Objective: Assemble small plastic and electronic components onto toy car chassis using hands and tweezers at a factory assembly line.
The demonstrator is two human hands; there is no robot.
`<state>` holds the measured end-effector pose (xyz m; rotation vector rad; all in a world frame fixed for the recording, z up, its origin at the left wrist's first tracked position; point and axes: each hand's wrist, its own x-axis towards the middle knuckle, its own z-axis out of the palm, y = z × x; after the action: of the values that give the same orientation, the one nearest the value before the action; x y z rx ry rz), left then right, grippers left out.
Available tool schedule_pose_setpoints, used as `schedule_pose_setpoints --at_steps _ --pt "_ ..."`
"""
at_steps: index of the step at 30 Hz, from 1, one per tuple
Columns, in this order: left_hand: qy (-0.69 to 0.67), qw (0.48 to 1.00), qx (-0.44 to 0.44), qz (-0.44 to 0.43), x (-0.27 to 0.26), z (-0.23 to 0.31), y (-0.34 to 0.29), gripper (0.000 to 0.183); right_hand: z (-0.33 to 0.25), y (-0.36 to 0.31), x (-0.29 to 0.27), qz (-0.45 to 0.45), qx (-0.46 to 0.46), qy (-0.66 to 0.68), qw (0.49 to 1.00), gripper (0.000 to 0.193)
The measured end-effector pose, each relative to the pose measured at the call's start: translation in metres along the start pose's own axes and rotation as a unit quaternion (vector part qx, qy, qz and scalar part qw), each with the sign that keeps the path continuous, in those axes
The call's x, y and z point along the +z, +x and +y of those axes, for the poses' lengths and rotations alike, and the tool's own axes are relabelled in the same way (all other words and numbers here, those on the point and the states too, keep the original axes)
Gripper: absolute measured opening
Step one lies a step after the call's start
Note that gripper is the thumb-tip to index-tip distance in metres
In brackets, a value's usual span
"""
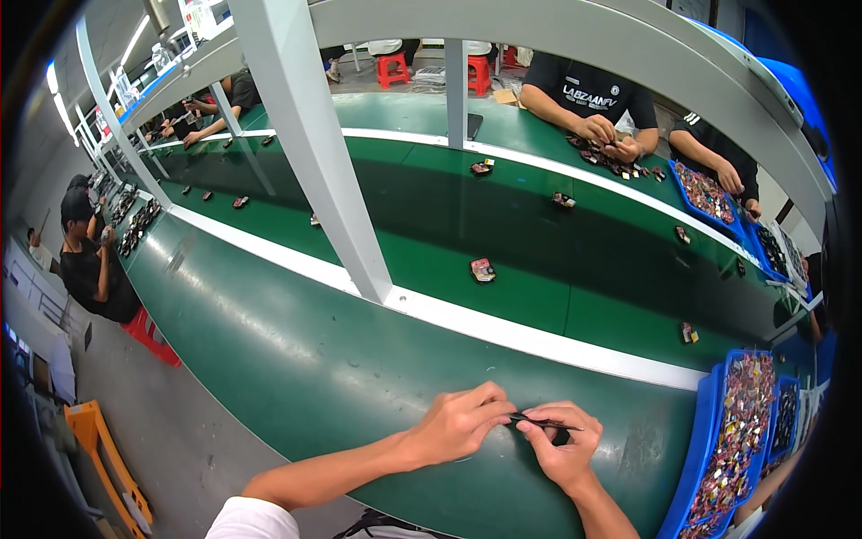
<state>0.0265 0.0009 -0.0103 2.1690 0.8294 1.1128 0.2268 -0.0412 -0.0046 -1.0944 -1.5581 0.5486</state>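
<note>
My left hand (458, 422) and my right hand (561, 445) meet over the near green bench (296, 359). Between their fingertips they pinch a small thin dark part (539, 421), which lies flat and points to the right. Both hands rest low, close to the bench's front edge. Too little of the part shows to tell what it is.
A blue tray (709, 431) heaped with small coloured parts stands at my right. Beyond a white strip runs a dark green conveyor belt (503, 225) carrying scattered small assemblies (482, 269). A white post (314, 153) rises ahead. Other people sit across and at the left.
</note>
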Motion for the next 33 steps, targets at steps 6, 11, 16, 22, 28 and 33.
schedule_pose_setpoints --at_steps 6,11,16,22,28,33 --pt "0.025 0.999 0.02 -0.007 -0.0022 0.001 0.0003 0.016 -0.0009 0.0004 0.0013 -0.005 -0.015 -0.014 1.0 0.017" --pt "0.03 0.999 0.017 -0.004 0.0002 -0.0003 -0.0002 0.016 0.0004 0.0009 -0.0001 -0.007 -0.021 -0.02 1.0 0.018" --pt "0.04 0.999 0.026 -0.004 0.0004 -0.0004 0.0001 0.017 0.0009 0.0009 0.0 -0.007 -0.014 -0.017 1.0 0.017" --pt "0.041 0.999 0.033 -0.001 0.0006 0.0001 0.0002 0.017 0.0013 0.0011 -0.0002 -0.008 -0.017 -0.013 1.0 0.018" --pt "0.05 0.998 0.037 -0.002 0.0014 0.0005 0.0009 0.018 0.0026 0.0006 -0.0011 -0.008 -0.016 -0.013 1.0 0.018" --pt "0.061 0.997 0.044 0.004 -0.0003 0.0009 -0.0004 0.02 0.0005 0.0015 -0.0002 -0.016 -0.016 -0.019 1.0 0.019"
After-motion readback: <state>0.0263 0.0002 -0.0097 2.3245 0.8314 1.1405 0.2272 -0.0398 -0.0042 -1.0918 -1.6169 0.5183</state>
